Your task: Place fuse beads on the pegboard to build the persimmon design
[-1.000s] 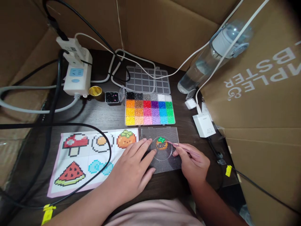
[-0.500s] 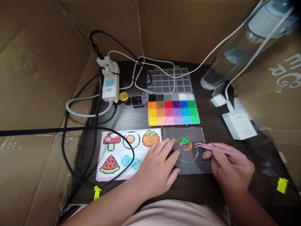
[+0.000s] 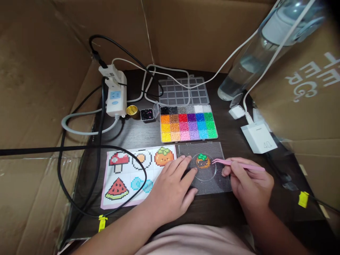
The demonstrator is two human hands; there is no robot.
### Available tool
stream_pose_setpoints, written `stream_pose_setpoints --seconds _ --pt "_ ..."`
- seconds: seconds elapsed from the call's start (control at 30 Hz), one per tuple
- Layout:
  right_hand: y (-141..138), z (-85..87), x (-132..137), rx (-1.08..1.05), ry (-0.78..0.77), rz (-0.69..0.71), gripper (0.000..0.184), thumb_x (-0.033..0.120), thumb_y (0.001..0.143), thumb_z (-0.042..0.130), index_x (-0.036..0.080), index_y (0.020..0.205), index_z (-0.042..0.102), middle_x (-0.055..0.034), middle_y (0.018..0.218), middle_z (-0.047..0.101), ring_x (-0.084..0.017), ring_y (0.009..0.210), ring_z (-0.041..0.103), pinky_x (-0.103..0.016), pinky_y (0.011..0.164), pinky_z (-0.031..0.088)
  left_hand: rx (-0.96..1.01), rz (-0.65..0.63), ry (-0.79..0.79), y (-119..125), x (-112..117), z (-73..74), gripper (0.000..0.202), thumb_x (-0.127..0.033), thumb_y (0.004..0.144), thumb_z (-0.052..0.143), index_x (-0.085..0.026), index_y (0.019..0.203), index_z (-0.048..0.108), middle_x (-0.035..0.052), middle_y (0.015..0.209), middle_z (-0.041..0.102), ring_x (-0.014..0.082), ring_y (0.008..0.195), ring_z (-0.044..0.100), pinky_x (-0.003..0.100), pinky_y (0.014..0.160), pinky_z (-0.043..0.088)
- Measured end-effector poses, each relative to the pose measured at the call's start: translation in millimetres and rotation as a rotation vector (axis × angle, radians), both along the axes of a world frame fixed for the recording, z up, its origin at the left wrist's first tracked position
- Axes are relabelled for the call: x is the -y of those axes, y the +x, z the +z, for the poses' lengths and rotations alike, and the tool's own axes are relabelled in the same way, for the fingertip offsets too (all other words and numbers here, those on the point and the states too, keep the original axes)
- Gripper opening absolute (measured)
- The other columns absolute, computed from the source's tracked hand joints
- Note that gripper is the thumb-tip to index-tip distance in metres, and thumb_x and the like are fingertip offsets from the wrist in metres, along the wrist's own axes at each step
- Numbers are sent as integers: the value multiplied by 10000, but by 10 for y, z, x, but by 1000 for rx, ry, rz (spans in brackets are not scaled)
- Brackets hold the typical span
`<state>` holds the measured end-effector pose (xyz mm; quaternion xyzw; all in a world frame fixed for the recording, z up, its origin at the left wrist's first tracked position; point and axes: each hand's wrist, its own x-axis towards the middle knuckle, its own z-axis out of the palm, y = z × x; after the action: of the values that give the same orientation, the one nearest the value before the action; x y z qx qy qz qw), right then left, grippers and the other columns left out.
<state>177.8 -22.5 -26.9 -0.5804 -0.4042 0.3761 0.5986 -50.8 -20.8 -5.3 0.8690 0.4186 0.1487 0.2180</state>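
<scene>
My left hand (image 3: 172, 184) lies palm down with fingers spread, fingertips on the left part of the clear pegboard (image 3: 220, 186). In my right hand (image 3: 249, 184) are pink tweezers (image 3: 239, 164), their bent tips over the board just right of the bead figure; whether a bead sits between the tips is too small to tell. The bead figure (image 3: 203, 161) has green beads on top and an orange outline, with dark gaps within. Partly under my left hand is the pattern sheet (image 3: 156, 170), showing a mushroom, an egg, an orange fruit, a watermelon slice and a blue shape.
Behind the board stands an open bead box (image 3: 188, 122) with many colours. To its left are a small box of dark beads (image 3: 147, 114), a gold tin (image 3: 132, 110) and a power strip (image 3: 117, 94). A white charger (image 3: 259, 138) and bottle (image 3: 239, 78) stand right; black cable (image 3: 145, 177) crosses the sheet.
The whole view has shifted, so things appear farther left. The tweezers lie slightly flatter, with their tips still beside the bead figure. My left hand keeps its place on the board.
</scene>
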Motion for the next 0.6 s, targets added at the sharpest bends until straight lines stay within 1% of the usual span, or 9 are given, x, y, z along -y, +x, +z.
stream_pose_setpoints --seconds 0.1,0.2,0.3,0.37,0.43,0.5,0.57,0.6 --pt "-11 14 -19 -4 24 13 86 225 853 715 151 885 743 -31 619 681 -151 532 634 -314 581 546 5 -3 12 -1 -4 -11 433 -282 908 606 -161 1322 567 160 1504 429 334 1379 403 515 1124 371" --pt "-10 6 -14 4 28 17 95 222 857 711 144 904 737 -32 619 681 -152 532 636 -301 554 528 1 -8 19 -4 -8 -23 433 -291 916 600 -156 1326 566 163 1505 425 333 1380 399 511 1130 363" --pt "13 9 -21 64 40 1 125 244 864 707 137 922 736 -39 635 688 -155 535 644 -298 541 527 -8 -11 21 -7 -7 -27 434 -290 921 592 -156 1333 562 163 1508 421 338 1380 394 521 1127 364" --pt "39 48 -70 113 63 -27 147 263 864 710 134 927 741 -41 649 694 -156 534 650 -299 538 536 -14 -9 18 -8 -3 -26 436 -285 921 589 -159 1337 560 160 1509 421 341 1381 392 529 1123 367" --pt "62 133 -176 152 104 -63 145 267 854 722 143 921 751 -44 676 706 -155 539 658 -297 535 545 -17 -4 19 -8 2 -26 440 -283 918 592 -164 1340 560 157 1508 425 345 1379 397 537 1119 373" --pt "62 259 -338 193 166 -81 121 258 838 739 161 905 764 -43 702 716 -151 543 660 -295 532 552 -17 1 26 -8 6 -25 444 -281 913 599 -166 1340 560 157 1505 430 346 1373 406 540 1114 382" --pt "19 398 -538 240 228 -50 95 247 825 748 180 888 773 -40 732 724 -147 558 664 -294 537 567 -15 6 35 -10 11 -23 443 -277 907 605 -167 1335 564 157 1500 437 345 1369 416 541 1108 394" --pt "-22 461 -644 258 248 -7 82 239 823 746 187 880 774 -41 759 729 -148 579 672 -295 547 580 -14 9 39 -12 13 -21 442 -276 906 605 -169 1332 565 156 1500 439 344 1368 418 542 1106 399"
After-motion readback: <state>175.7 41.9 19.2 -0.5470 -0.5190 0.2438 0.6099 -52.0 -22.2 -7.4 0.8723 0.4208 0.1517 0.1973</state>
